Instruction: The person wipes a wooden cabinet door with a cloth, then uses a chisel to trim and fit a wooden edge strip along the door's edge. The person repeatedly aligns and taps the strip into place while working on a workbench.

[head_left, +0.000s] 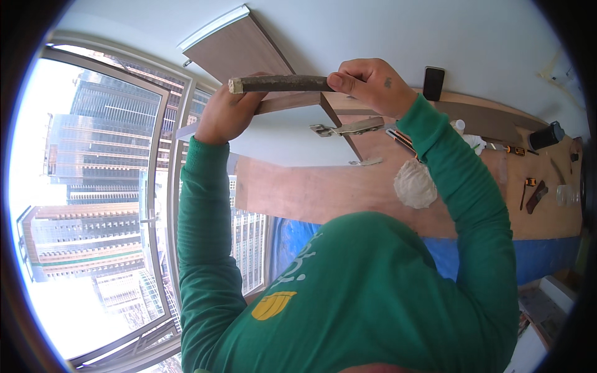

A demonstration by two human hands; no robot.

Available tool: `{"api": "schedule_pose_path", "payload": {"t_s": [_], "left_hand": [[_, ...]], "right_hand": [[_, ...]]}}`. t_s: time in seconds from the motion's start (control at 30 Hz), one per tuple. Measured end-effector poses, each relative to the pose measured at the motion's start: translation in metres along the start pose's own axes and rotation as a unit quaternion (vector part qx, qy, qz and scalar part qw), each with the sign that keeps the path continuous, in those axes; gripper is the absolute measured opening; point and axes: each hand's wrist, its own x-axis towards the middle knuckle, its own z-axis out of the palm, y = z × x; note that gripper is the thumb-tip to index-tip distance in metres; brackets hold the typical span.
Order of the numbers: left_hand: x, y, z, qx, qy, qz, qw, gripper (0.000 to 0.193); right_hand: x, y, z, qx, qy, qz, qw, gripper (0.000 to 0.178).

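Note:
My right hand [373,86] is closed around the right end of a dark, worn stick [289,83] with a pale, rough left end. The stick lies level, crossing in front of my left hand [225,115]. My left hand bends round the upper left corner of a white cabinet panel [292,138] with brown wood edges; its fingers are mostly hidden behind the stick. A metal cabinet hinge [348,127] sits at the panel's right side, and a second hinge [365,162] shows lower down.
A brown panel [239,46] leans against the wall. On the plywood worktop [298,189] are a utility knife [401,140], a crumpled pale cloth [415,184], a phone [433,83], a black cup [547,135] and several hand tools. A large window [99,186] stands to my left.

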Motion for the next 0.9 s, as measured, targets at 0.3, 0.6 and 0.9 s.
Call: {"api": "schedule_pose_path", "payload": {"t_s": [0.3, 0.6, 0.9], "left_hand": [[0.021, -0.012, -0.001, 0.057, -0.008, -0.019, 0.998, 0.039], [0.024, -0.019, 0.000, 0.024, -0.029, -0.054, 0.998, 0.043], [0.022, -0.004, -0.004, 0.072, -0.026, -0.082, 0.994, 0.043]], "right_hand": [[-0.003, 0.028, -0.017, 0.023, -0.033, 0.042, 0.998, 0.062], [0.012, -0.007, -0.004, 0.061, -0.050, 0.045, 0.996, 0.061], [0.004, 0.026, -0.026, 0.053, -0.054, 0.051, 0.996, 0.055]]}}
